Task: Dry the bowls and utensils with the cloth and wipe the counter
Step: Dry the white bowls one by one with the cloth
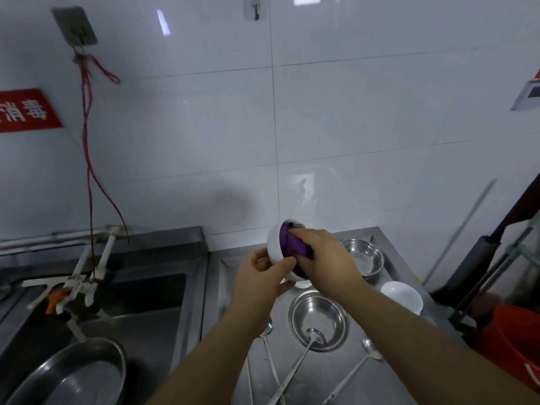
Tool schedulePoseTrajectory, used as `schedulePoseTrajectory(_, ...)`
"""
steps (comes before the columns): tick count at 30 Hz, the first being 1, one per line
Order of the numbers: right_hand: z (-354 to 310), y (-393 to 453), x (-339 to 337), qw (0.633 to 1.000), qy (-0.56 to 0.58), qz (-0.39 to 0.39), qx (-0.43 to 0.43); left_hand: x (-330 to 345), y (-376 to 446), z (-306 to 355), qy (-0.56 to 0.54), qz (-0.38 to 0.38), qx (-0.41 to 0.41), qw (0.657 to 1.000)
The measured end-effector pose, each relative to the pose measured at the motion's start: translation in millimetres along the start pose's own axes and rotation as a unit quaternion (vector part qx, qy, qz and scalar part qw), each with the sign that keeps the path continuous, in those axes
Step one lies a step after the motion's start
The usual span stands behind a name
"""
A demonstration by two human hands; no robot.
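My left hand (263, 273) grips the tilted white bowl (276, 247) above the table (350, 375), while my right hand (324, 255) clutches the purple cloth (287, 239) pressed inside it.

A red rectangular sign (27, 111) on the white tiled wall (204, 127) at far left carries white Chinese characters, seen upside down and cropped; they look like 清 and 毒.

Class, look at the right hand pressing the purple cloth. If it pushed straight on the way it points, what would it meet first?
Probably the inside of the white bowl, through the purple cloth that the right hand presses into it.
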State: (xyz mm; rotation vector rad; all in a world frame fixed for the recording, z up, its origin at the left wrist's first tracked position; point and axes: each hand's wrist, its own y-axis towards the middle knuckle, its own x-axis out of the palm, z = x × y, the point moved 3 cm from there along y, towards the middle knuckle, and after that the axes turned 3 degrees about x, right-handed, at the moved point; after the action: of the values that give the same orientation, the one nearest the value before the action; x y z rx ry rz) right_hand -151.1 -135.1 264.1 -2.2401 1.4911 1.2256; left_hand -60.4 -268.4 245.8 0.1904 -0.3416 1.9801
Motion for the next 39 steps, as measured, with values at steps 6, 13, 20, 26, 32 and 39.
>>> schedulePoseTrajectory(6, -14.7, 4.7, -13.0, 0.998, 0.043, -0.032, 0.039, 0.6, -0.2, 7.8, 0.018, -0.002, 0.070, 0.997)
schedulePoseTrajectory(13, -21.2, -4.6, -19.8, 0.957, 0.265, -0.069, 0.099, 5.3, 3.7, 10.3, -0.023, -0.018, 0.043, 0.999)
schedulePoseTrajectory(20, -21.9, -19.9, -12.4, 0.935, 0.327, -0.082, 0.108, -4.7, 13.0, 13.2, -0.039, -0.084, -0.128, 0.987)
schedulePoseTrajectory(26, -23.8, -29.2, -4.7, 0.915, 0.384, -0.045, 0.115, -4.4, 12.5, 7.9, -0.087, -0.197, -0.123, 0.969)
schedulePoseTrajectory(32, -22.4, -18.6, -17.2, 0.974, 0.195, 0.112, 0.016, 16.2, 7.8, 8.6, -0.078, -0.156, -0.039, 0.984)
schedulePoseTrajectory(39, -24.4, -4.3, -20.3, 0.994, 0.082, 0.045, 0.053, 19.5, 19.7, 17.8, 0.020, -0.074, 0.067, 0.995)
